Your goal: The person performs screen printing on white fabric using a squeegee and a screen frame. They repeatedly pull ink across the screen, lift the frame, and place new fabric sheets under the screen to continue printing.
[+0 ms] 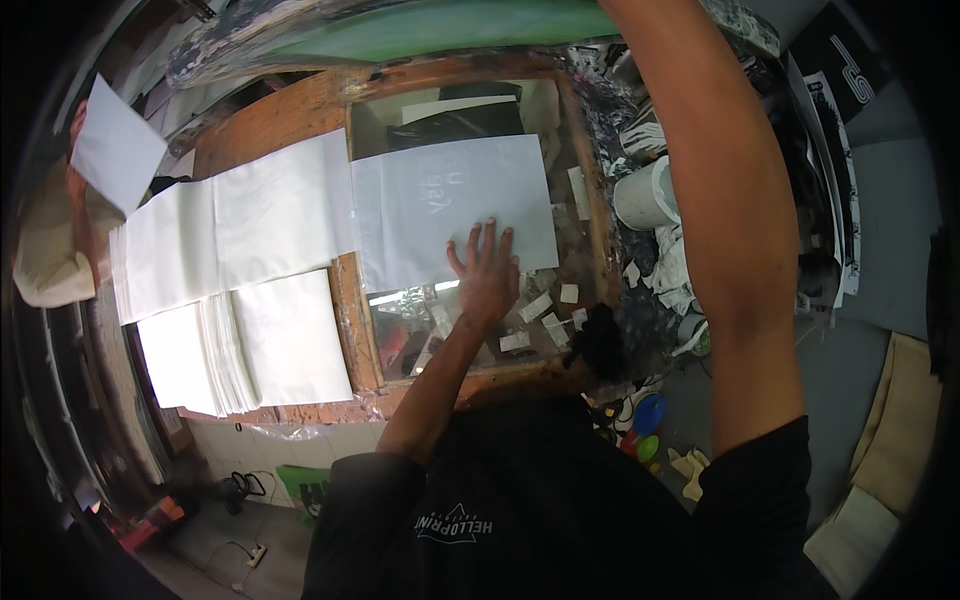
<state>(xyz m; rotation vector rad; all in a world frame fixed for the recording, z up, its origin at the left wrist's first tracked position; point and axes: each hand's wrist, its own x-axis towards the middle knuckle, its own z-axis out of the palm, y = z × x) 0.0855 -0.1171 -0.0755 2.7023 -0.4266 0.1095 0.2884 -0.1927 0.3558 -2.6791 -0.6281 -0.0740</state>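
My left hand (487, 278) lies flat with its fingers spread on a pale white sheet (400, 215). Faint lettering shows on that sheet, which rests over a glass panel (410, 305) set in a wooden frame (590, 190). My right arm (735, 190) reaches up past the top edge, so the hand at its end is out of sight. Stacks of white folded sheets (270, 215) spread over the table to the left, some overlapping the pale sheet's edge. Dark and white pieces (455, 120) lie beyond the pale sheet.
A framed green panel (390, 38) spans the far side. Along the right edge stand a white tub (642, 195) and crumpled white material (672, 270). A black clump (597, 338) sits at the frame's near corner. At far left another person's hand (77, 130) holds a white sheet (118, 145).
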